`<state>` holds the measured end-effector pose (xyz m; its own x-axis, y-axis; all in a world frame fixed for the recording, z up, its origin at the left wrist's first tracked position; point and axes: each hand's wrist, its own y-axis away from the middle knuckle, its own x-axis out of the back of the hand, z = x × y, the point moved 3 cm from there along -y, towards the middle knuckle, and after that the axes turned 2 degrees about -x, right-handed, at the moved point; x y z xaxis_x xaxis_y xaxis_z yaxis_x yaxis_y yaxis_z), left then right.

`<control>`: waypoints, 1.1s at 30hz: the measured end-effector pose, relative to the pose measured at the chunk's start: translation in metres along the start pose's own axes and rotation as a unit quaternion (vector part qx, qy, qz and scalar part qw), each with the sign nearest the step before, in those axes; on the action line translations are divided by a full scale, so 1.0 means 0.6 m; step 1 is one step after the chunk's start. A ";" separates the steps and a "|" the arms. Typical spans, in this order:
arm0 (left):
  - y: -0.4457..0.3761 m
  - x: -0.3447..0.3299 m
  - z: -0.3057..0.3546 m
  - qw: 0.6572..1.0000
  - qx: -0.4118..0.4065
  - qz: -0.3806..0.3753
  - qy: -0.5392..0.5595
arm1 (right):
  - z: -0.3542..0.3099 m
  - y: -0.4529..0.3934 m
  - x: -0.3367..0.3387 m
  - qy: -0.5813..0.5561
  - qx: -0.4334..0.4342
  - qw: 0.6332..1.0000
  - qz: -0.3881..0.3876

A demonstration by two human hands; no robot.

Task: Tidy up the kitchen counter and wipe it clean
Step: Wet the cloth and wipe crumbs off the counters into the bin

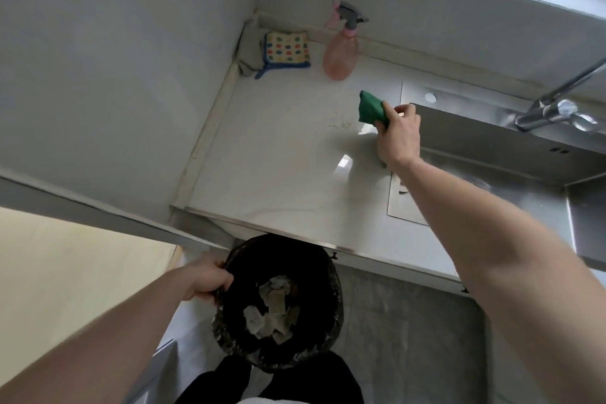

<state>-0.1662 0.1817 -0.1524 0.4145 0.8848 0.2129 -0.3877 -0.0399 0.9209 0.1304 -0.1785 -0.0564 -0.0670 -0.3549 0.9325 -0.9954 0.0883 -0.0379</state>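
Note:
My right hand point(398, 138) pinches a folded green cloth point(370, 108) just above the pale counter point(278, 167), close to the sink's left edge. A small scatter of crumbs point(339, 124) lies on the counter just left of the cloth. My left hand point(206, 279) grips the rim of a black-lined trash bin point(278, 305), held below the counter's front edge. Crumpled paper scraps lie inside the bin.
A pink spray bottle point(341, 52) stands at the back of the counter. A dotted dishcloth point(287, 51) and a grey rag point(251, 52) lie in the back left corner. The steel sink point(524, 174) and its faucet point(554, 108) are on the right.

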 end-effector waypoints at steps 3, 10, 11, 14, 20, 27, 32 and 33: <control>-0.019 -0.003 -0.009 1.000 0.007 0.006 0.004 | -0.011 -0.047 -0.022 -0.001 0.005 1.000 -0.005; -0.039 0.002 -0.017 1.000 0.019 0.006 0.000 | -0.057 -0.118 -0.094 -0.052 -0.004 0.997 -0.049; -0.039 0.001 -0.015 1.000 0.019 0.005 0.000 | -0.061 -0.119 -0.106 -0.047 -0.009 0.997 -0.061; -0.042 0.003 -0.016 1.000 0.021 0.002 0.003 | -0.065 -0.104 -0.131 -0.029 0.013 0.996 -0.081; -0.032 0.002 -0.012 1.000 0.019 -0.004 0.007 | -0.057 -0.047 -0.138 -0.005 0.102 0.987 -0.126; -0.011 0.001 0.008 1.000 -0.014 0.021 -0.010 | -0.083 0.091 -0.116 0.033 0.180 0.972 -0.146; 0.003 0.004 0.015 0.999 -0.029 0.027 -0.027 | -0.096 0.228 -0.105 0.032 0.202 0.965 -0.161; 0.005 0.006 0.015 0.999 -0.028 0.027 -0.029 | -0.099 0.257 -0.104 0.036 0.208 0.964 -0.158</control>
<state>-0.1583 0.1803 -0.1461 0.4385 0.8537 0.2810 -0.4557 -0.0583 0.8882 -0.0151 -0.0878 -0.0989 0.2349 -0.2364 0.9428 -0.9073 -0.4013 0.1255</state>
